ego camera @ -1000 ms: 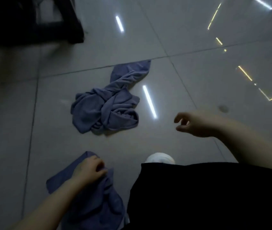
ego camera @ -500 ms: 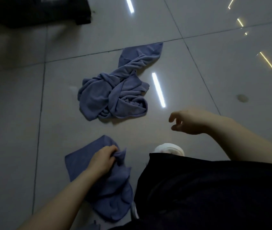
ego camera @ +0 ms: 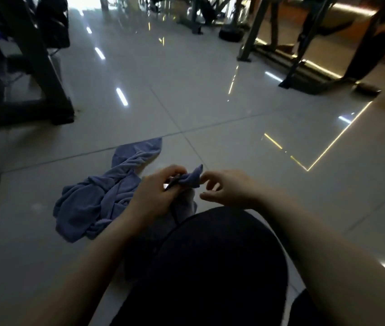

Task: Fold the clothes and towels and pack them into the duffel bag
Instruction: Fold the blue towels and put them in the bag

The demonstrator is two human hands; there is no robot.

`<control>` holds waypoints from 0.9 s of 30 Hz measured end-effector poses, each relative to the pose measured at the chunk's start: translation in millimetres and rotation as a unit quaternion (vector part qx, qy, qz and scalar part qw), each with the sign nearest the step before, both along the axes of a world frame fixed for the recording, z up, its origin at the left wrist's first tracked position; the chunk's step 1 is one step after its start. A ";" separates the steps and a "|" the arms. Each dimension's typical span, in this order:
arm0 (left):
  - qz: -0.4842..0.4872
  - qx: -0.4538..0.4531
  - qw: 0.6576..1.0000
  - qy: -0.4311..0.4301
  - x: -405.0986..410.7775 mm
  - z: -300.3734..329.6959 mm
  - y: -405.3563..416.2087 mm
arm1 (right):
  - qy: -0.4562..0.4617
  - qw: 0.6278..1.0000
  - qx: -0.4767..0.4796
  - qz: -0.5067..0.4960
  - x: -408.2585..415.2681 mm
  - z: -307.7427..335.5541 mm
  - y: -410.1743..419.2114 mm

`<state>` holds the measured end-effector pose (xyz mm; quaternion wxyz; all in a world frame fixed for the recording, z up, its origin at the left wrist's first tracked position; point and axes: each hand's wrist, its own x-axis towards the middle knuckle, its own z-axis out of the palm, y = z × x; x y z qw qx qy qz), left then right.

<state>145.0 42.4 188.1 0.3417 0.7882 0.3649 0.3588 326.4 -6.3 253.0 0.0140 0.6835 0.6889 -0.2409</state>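
While the left hand [ego camera: 154, 194] grips a small blue cloth [ego camera: 190, 178] with its fingers curled round it, the right hand [ego camera: 225, 188] sits just to the right of that cloth, fingers loosely bent and holding nothing, its forefinger tip close to the cloth's free corner; whether it touches the cloth I cannot tell. That corner sticks up and out to the right of the left hand, between the two hands, and the rest of the cloth hangs down below the left hand, where it turns pale and blurry against the dark lap [ego camera: 210, 267] beneath both forearms. Both hands are raised above the floor [ego camera: 210, 102], level with each other and near together

Beyond and to the left of the left hand lies a crumpled blue towel [ego camera: 92, 203] on the floor, bunched in twisted folds, with one long end stretching away from the hands toward a tile joint. Part of the towel is hidden behind the left hand and wrist, so I cannot tell whether the held cloth touches it

Far ahead of the hands, dark frame legs [ego camera: 34, 67] stand at the left on the glossy grey tiles, and more dark legs [ego camera: 304, 55] stand ahead to the right, well apart from the towel. Light strips reflect off the floor ahead of the right hand. No duffel bag can be made out among these dark shapes
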 end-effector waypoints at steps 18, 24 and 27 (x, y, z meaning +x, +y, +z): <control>-0.257 0.102 0.951 -0.139 190.2 239.9 -88.1 | 0.298 0.772 0.402 -0.392 119.0 135.0 -178.5; -0.244 -0.045 0.950 -0.191 228.2 177.9 -84.5 | 0.229 0.791 0.409 -0.393 158.4 121.8 -182.1; -0.262 -0.035 0.943 -0.203 241.3 179.1 -79.2 | 0.214 0.795 0.405 -0.398 174.4 116.7 -179.6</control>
